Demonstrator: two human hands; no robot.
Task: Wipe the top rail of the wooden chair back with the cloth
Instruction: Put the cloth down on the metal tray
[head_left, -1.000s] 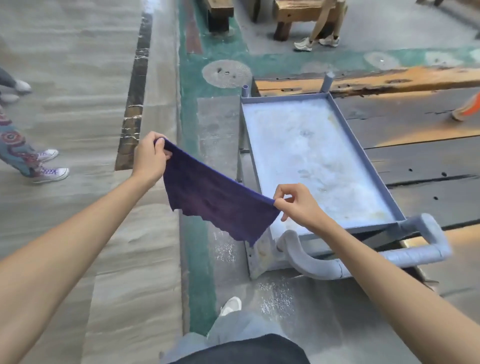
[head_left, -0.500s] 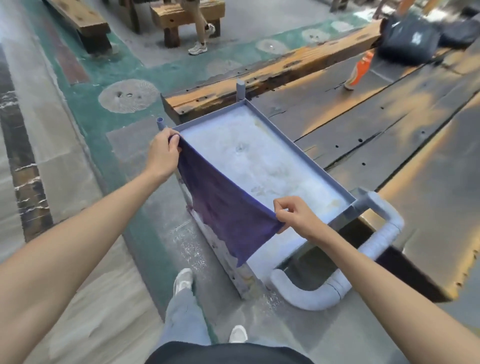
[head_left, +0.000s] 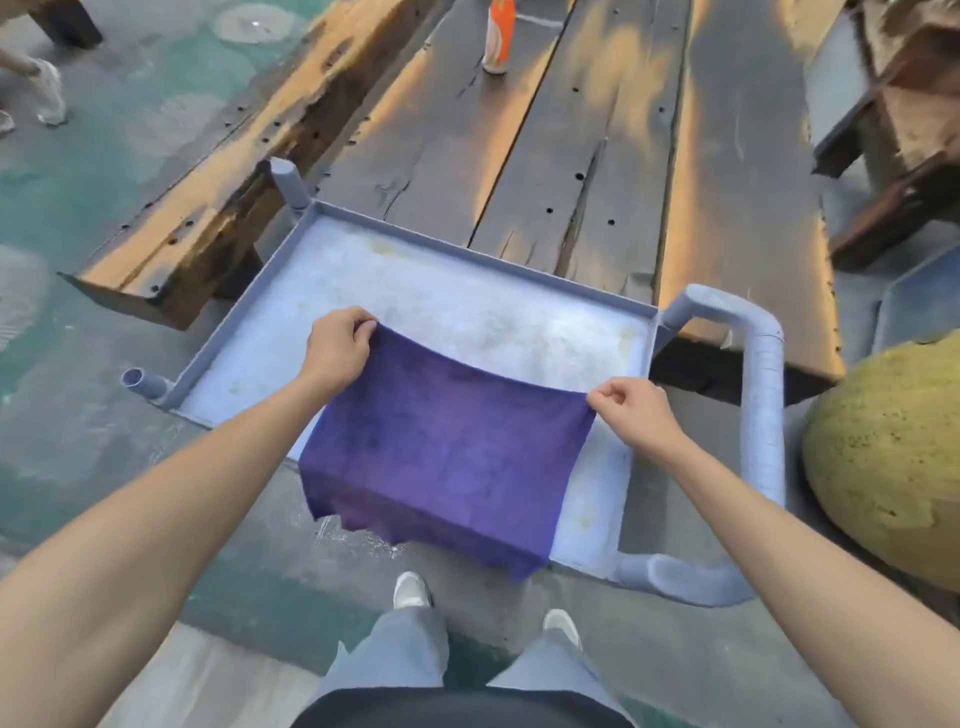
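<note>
Both hands hold a purple terry cloth (head_left: 447, 447) spread out flat between them, above the near part of a grey-blue metal cart tray (head_left: 519, 270). Left hand (head_left: 337, 347) pinches the cloth's far left corner, fingers curled round the edge, thumb on top. Right hand (head_left: 631, 410) pinches the far right corner between thumb and fingertips, remaining fingers curled in. Cloth's top edge sags slightly between the two grips; the lower edge hangs free, ragged and uneven, past the tray's near rim and over the floor. Cloth covers the near-centre of the tray; the tray's far half is bare, pale and scuffed with stains.

Tray has a raised rim and short tube stubs at its far left corner (head_left: 288, 182) and near left corner (head_left: 140, 382). A padded grey curved push handle (head_left: 761, 415) wraps round the tray's right side, just right of the right hand.

Beyond the tray's far edge, dark weathered wooden planks (head_left: 571, 130) with holes and orange patches run away from the viewer. An orange and white can (head_left: 497, 36) stands on the planks at the top. A rough wooden beam (head_left: 208, 197) lies at the left of the planks. A yellow-green rounded object (head_left: 893, 457) sits at the right edge, near the handle. Green and grey concrete floor (head_left: 104, 171) at left. The person's grey trousers and white shoes (head_left: 411, 590) show at the bottom. No chair rail can be made out in this view.
</note>
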